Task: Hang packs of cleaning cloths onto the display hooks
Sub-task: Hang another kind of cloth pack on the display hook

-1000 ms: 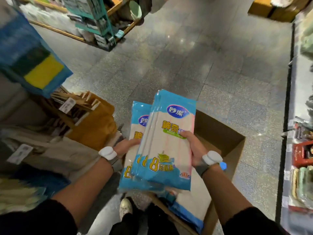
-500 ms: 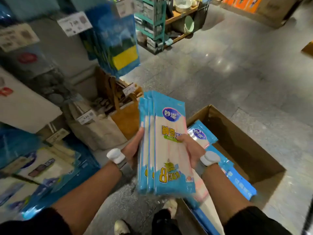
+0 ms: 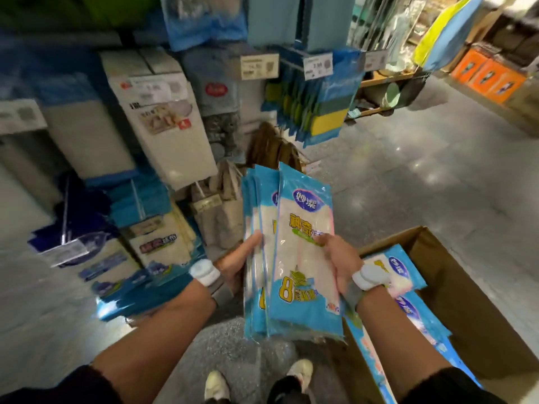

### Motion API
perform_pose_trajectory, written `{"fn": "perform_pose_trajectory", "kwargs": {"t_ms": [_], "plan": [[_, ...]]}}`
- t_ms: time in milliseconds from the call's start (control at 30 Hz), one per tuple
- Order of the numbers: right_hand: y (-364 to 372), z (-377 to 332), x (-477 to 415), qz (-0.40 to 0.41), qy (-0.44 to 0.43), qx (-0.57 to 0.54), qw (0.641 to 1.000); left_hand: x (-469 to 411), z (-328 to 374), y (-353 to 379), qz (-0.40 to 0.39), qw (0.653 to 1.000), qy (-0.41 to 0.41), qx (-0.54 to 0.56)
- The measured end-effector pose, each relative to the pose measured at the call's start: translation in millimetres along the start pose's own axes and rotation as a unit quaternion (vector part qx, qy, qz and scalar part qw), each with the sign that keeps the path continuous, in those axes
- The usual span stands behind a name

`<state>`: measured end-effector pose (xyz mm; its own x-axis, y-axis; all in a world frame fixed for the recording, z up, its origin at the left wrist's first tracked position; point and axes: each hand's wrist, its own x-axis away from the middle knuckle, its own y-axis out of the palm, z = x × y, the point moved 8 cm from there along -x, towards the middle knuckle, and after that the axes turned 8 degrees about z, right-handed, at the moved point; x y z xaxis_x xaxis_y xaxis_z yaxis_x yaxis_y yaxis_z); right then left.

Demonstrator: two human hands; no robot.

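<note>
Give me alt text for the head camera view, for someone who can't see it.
A left hand and right hand hold a stack of blue cleaning cloth packs upright. A cardboard box holding more packs sits at right.

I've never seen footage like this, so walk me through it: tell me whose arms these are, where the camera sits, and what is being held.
There is no machine here. The view comes from a wide-angle camera worn on a person's head, looking down at their own bare arms. The left hand and right hand grip, one from each side, a stack of flat blue-and-white plastic packs of cleaning cloths, held upright. The white bands on both wrists are worn devices; what they do I cannot tell. On the right, an open brown cardboard box stands on the grey speckled floor with more of the same packs inside. Ahead hang blue packs of yellow and green sponges under white price tags. None of the held packs is on a hook yet.
</note>
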<state>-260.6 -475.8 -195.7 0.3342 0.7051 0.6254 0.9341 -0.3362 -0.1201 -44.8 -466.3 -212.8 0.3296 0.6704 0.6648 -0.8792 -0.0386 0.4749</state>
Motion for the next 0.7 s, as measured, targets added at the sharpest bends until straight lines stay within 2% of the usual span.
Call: {"fn": "perform_pose_trajectory", "kwargs": {"t_ms": [67, 133, 200, 367, 467, 600, 700], "plan": [[29, -7, 9, -0.027, -0.042, 0.047, 0.998, 17, 7, -15, -0.005, 1.0, 0.016, 0.002], [53, -14, 22, -0.047, -0.074, 0.071, 0.994, 23, 13, -40, 0.032, 0.999, 0.017, 0.003], [79, -13, 35, -0.081, -0.074, 0.059, 0.992, 32, 15, -60, 0.04, 0.999, 0.005, 0.013], [131, -11, 47, -0.155, -0.051, 0.101, 0.981, 47, 5, -134, 0.137, 0.989, -0.01, 0.046], [156, -20, 34, -0.151, -0.052, 0.123, 0.979, 56, -5, -162, 0.167, 0.984, -0.037, 0.054], [189, -46, 11, -0.107, -0.068, 0.088, 0.988, 59, -3, -178, 0.179, 0.982, -0.013, 0.057], [222, -48, -9, -0.137, -0.034, 0.087, 0.986, 59, 2, -183, 0.189, 0.981, 0.026, 0.035]]}}
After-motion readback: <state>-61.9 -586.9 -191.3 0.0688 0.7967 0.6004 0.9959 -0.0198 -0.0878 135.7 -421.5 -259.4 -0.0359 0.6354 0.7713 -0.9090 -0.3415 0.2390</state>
